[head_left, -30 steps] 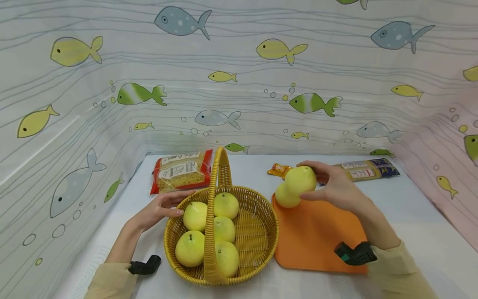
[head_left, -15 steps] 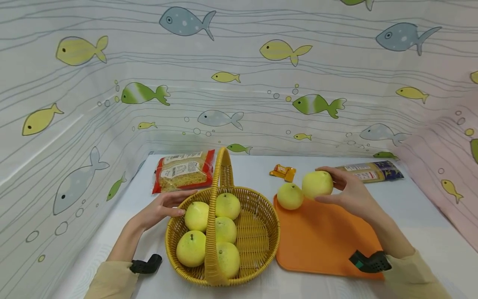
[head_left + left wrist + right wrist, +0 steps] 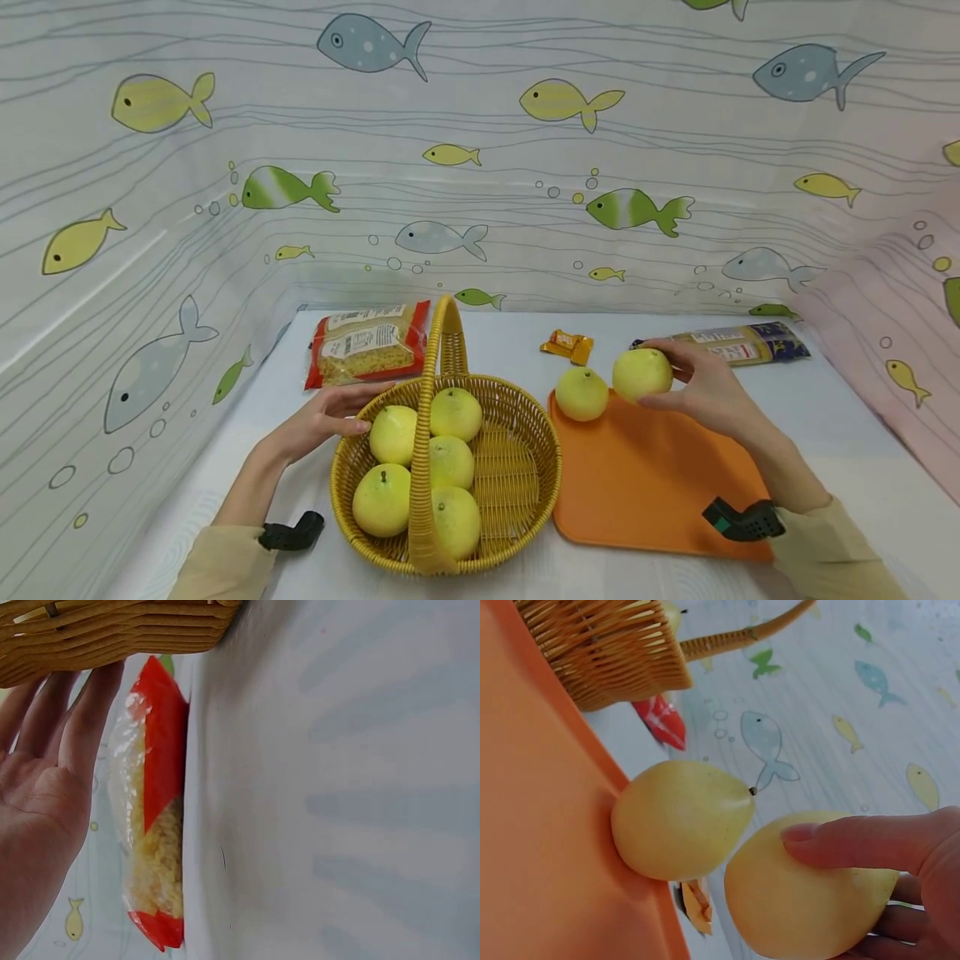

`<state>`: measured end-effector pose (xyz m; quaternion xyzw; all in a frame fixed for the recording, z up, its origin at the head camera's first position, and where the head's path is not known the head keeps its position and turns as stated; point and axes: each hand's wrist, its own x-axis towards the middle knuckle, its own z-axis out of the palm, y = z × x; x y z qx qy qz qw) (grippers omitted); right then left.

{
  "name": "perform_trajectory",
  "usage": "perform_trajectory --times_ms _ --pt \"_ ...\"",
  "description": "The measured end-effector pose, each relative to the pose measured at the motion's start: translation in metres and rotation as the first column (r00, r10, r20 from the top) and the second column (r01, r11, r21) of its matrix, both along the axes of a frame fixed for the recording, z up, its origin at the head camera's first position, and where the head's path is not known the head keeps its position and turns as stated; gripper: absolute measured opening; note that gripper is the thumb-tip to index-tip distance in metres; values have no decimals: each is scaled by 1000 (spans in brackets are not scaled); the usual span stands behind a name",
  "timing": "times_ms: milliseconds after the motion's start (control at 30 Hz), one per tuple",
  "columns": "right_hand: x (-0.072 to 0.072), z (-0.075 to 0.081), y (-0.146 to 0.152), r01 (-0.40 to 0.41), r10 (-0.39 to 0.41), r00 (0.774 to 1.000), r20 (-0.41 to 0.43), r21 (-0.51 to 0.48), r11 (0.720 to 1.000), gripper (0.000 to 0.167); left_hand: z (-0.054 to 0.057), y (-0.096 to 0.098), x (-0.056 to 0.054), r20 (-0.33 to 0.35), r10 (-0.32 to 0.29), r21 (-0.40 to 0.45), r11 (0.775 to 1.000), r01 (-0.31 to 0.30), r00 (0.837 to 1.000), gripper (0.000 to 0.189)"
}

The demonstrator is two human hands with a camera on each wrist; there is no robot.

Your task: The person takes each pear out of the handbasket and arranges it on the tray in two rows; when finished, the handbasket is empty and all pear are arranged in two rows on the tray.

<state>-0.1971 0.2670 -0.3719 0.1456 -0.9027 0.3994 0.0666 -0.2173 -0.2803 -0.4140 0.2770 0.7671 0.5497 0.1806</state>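
Observation:
My right hand [image 3: 693, 387] grips a yellow pear [image 3: 642, 375], thumb on the near side and fingers behind, just above the back edge of the orange tray [image 3: 645, 483]. Another yellow pear [image 3: 582, 394] rests on the tray's back left corner, left of the held one. My left hand [image 3: 322, 421] touches the left side of the wicker basket [image 3: 517, 475]; in the left wrist view its fingers [image 3: 90, 724] lie straight against the outer wall. Several yellow pears [image 3: 381, 500] fill the basket's left and middle. The left thumb is out of sight in the left wrist view.
A red-edged pasta bag [image 3: 367, 343] lies behind the basket. Small orange packets [image 3: 567, 346] sit behind the tray. A long noodle pack [image 3: 738, 343] lies at the back right. The basket's tall handle [image 3: 422, 433] arches over its middle. Fish-patterned cloth walls [image 3: 480, 200] enclose the table.
My right hand has carried its pear to the right and lower, from in front of the other pear to beside it. The left hand and basket have stayed put.

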Motion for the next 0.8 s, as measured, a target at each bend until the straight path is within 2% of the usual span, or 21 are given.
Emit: perform_trajectory --times_ms 167,500,800 --pt "-3 -5 0 -9 9 1000 13 5 1000 77 1 0 1 -7 2 7 1000 -2 1000 58" --pt "-4 -14 2 -4 1 994 113 30 1000 79 -1 1 0 7 2 10 1000 -3 1000 58" --pt "-10 -24 6 16 -25 993 113 84 996 82 -1 0 2 8 10 7 1000 -10 1000 59"
